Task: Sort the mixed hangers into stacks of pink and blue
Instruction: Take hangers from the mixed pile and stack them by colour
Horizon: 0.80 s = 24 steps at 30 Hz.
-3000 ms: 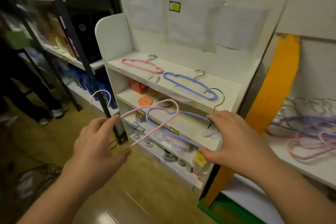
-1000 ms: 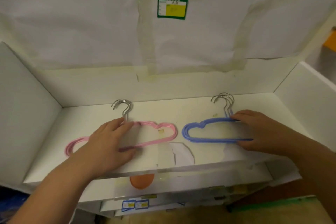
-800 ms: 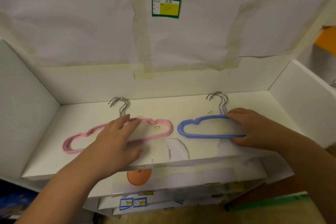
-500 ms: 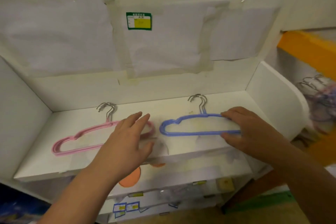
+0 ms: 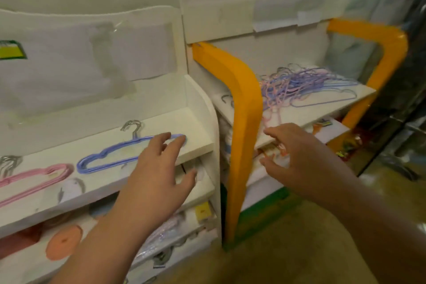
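Observation:
A stack of blue hangers [image 5: 108, 155] lies flat on the top shelf [image 5: 196, 143] of the white rack, with a pink stack [image 5: 34, 176] to its left at the frame's edge. A tangled pile of mixed pink and blue hangers [image 5: 299, 86] lies on the shelf of the orange-framed rack to the right. My left hand [image 5: 156, 173] hovers in front of the blue stack's right end, fingers relaxed, holding nothing. My right hand [image 5: 297, 157] is spread and empty in front of the orange rack, below the mixed pile.
An orange post [image 5: 244, 127] stands between the two racks. Lower shelves of the white rack hold an orange disc [image 5: 64, 241] and small packaged goods. A second orange post [image 5: 380, 76] bounds the right rack. Brown floor [image 5: 276, 249] lies below.
Both hands have let go of the sorted stacks and moved right. My view has swung right, bringing the orange rack and the mixed pile into sight.

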### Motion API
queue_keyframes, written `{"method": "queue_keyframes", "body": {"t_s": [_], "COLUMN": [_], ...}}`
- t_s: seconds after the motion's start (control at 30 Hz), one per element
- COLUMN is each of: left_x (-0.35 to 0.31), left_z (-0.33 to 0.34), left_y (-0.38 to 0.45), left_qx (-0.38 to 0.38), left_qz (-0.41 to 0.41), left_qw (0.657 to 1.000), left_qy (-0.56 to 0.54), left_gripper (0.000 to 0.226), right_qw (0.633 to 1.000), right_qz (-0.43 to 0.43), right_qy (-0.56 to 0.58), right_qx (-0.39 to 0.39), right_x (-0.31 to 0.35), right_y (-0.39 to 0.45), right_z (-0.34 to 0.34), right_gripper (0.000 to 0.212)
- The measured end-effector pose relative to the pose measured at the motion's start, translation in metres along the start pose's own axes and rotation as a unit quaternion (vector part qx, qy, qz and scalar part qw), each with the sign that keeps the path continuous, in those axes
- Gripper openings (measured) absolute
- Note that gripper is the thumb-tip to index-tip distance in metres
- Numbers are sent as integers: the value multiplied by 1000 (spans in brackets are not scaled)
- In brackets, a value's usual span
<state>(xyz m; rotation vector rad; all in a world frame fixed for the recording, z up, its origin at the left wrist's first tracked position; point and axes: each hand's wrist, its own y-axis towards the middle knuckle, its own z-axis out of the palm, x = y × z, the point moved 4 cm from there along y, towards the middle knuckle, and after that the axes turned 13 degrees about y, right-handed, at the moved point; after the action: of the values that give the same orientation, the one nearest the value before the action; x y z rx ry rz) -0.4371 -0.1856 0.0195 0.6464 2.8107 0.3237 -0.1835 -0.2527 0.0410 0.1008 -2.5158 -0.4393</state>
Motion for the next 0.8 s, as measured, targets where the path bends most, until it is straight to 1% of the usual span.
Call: {"method": "queue_keyframes", "body": {"t_s": [0.2,0.33,0.53,0.73,0.8], "left_x": [-123,-171,-215,-256,-266], "left_z": [24,45,95,134,142], "left_y": [15,46,112,198,226], "left_qx": [32,34,31,53,51], "left_qz": [106,137,143,127,130], "left_qw": [994,990,989,990,990], "left_qy": [-11,-15,-14,-18,-4], "left_gripper": [73,71,71,70,72], "right_qw": [996,992,989,987,988], "right_qz": [85,123,143,161,155], "right_qy": [-13,-20,-40,-23,-24], "right_qx": [-10,-28,-6,13,5], "right_x": [-68,-116,-185,-258,-280], "right_y": [-49,-56,-29,37,59], "right_z": [-68,-93,-110,-128,-133], "right_gripper": [59,60,58,59,58]}}
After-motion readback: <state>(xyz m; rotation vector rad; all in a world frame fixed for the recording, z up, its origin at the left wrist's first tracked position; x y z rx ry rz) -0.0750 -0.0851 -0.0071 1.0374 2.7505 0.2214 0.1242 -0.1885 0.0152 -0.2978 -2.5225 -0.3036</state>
